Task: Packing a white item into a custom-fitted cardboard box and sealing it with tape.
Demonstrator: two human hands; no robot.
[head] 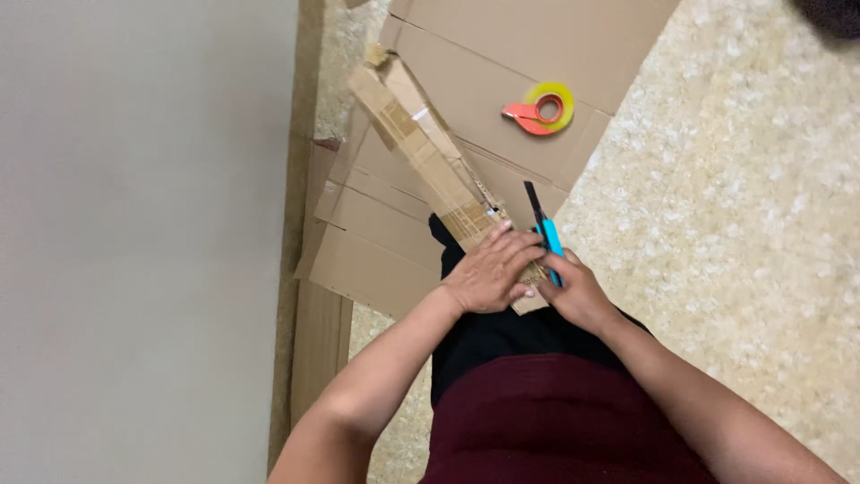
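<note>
Speckled beige floor (743, 233) below; I see my left hand (488, 273) pressing flat on a long brown cardboard strip (430, 166), right hand (578, 291) gripping a blue-handled utility knife (546, 237).

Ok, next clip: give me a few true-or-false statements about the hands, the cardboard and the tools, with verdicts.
1. The left hand lies flat on a long cardboard strip. True.
2. The right hand holds a red pair of scissors. False: it holds a blue-handled utility knife with a dark blade.
3. A tape dispenser with a yellow roll and an orange handle lies on the flat cardboard sheets. True.
4. The tape dispenser is right beside the person's fingers. False: it lies apart from both hands, further up the cardboard.
5. The cardboard is spread on a wooden table. False: it lies on a speckled, light floor, next to a plain wall.
</note>
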